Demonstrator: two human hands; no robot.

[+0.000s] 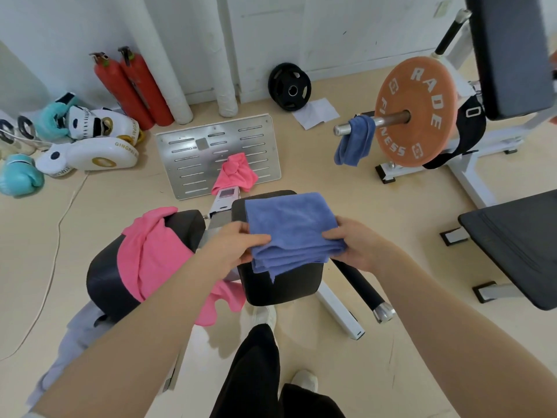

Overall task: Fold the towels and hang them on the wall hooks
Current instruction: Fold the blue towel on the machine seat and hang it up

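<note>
A folded blue towel [294, 227] lies on a black padded seat [280, 285] in front of me. My left hand [233, 244] pinches its near left edge, thumb on top. My right hand [354, 244] grips its near right edge. A pink towel [153, 254] is draped over the black pad to the left. Another pink towel [236, 173] sits crumpled on the machine's post farther back. A second blue towel [355, 141] hangs from the barbell sleeve at right. No wall hooks are in view.
An orange weight plate [416, 116] sits on the barbell at right, beside a black bench [515, 245]. A perforated metal plate [218, 153], two red extinguishers [132, 89], boxing gloves and pads [87, 140], and a black plate [289, 90] line the wall.
</note>
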